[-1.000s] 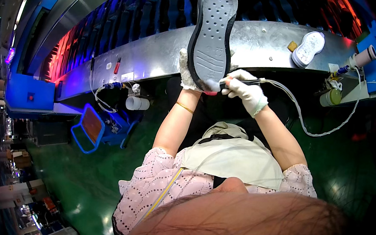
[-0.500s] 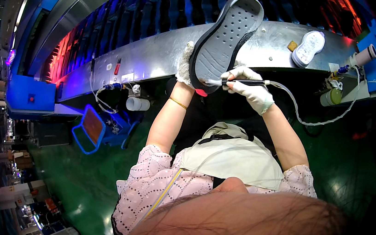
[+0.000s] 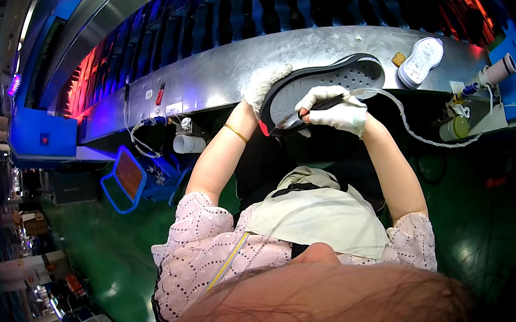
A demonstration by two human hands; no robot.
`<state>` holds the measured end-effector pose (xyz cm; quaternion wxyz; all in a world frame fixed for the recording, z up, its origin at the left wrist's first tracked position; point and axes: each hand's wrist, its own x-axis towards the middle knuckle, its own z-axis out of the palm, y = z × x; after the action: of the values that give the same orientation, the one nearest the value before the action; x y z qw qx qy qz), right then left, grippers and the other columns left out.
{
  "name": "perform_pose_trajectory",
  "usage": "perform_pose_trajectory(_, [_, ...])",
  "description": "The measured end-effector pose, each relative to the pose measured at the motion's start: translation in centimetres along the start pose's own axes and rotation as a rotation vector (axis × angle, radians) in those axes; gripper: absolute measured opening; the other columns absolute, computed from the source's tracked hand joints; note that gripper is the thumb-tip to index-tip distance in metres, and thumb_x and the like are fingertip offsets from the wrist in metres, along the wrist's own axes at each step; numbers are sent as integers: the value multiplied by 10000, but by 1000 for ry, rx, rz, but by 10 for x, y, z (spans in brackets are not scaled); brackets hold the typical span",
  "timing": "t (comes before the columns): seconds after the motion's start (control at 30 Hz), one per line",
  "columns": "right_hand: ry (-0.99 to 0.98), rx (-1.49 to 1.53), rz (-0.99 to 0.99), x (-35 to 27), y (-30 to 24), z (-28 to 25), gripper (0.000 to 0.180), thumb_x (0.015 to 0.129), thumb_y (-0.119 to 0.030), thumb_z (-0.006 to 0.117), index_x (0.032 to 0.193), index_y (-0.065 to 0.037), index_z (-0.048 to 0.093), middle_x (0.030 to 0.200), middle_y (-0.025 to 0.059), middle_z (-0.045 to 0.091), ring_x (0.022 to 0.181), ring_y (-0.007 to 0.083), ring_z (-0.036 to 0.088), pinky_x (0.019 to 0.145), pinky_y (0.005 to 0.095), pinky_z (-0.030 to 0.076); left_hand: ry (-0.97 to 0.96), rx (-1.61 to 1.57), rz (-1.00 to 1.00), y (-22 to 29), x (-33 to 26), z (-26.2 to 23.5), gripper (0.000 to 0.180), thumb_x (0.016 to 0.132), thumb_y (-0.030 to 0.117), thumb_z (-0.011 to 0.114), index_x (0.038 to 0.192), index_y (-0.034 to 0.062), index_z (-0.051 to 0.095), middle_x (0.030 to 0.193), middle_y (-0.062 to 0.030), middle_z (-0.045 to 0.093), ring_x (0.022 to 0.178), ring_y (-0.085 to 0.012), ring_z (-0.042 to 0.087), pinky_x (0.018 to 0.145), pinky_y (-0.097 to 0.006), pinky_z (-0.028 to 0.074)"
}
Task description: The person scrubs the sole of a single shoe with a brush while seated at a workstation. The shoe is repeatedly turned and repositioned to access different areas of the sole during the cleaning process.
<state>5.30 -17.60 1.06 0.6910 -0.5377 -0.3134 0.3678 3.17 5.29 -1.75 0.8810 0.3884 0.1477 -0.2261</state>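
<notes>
My left hand (image 3: 265, 87), in a white knit glove, grips the outer side of a grey shoe sole (image 3: 327, 83) with a black rim and a red patch at its near end. The sole is tilted, its far end pointing to the right over the metal ledge. In a white glove with bare fingertips, my right hand (image 3: 334, 109) is closed round a black-handled brush (image 3: 328, 107) with a pale tube on its back end. The brush tip touches the inside of the sole near the red patch. My right hand hides part of the sole's middle.
A white sole (image 3: 422, 62) lies on the metal ledge (image 3: 217, 70) beside a small yellow-brown block (image 3: 398, 59). Farther left is a red-handled tool (image 3: 160, 94). White tubing (image 3: 403, 117) loops to a holder at the right. A blue-framed chair (image 3: 122, 178) stands at the left.
The grey sole has swung clockwise, its far end moving right and down. My right hand has shifted slightly left with the brush, which stays at the sole's near end.
</notes>
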Motion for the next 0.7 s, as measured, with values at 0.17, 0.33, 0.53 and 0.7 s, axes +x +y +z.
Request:
perform_pose_trajectory(0.17, [-69,-246,252,2,-3,-7,155,693,-21,725,846,-43,713,825,24,697,757,107,631,703,255,514,26,165,-83,6,0,-6,490,952,378,566,1242,-17,580,1198,-177,630,1030,-267,621,915,-377,508])
perform_pose_trajectory(0.33, [25,-128,196,-7,-8,-18,150,714,43,707,851,-15,691,924,86,696,804,132,649,724,260,534,7,244,-81,1,4,-15,504,948,392,572,1251,-11,578,1180,-171,640,998,-259,635,873,-369,530])
perform_pose_trajectory(0.53, [43,-222,401,-12,-9,-29,139,715,-16,694,851,-48,699,745,27,673,644,91,613,583,224,488,26,293,-95,1,1,-12,532,945,409,570,1270,-13,561,1207,-186,623,1030,-267,621,891,-380,520])
perform_pose_trajectory(0.7, [138,31,203,-26,-11,-42,115,757,-1,698,870,-20,682,793,57,675,703,112,633,616,230,506,-111,108,-196,3,-17,5,557,952,429,545,1294,-10,544,1232,-196,609,1066,-280,604,923,-397,502])
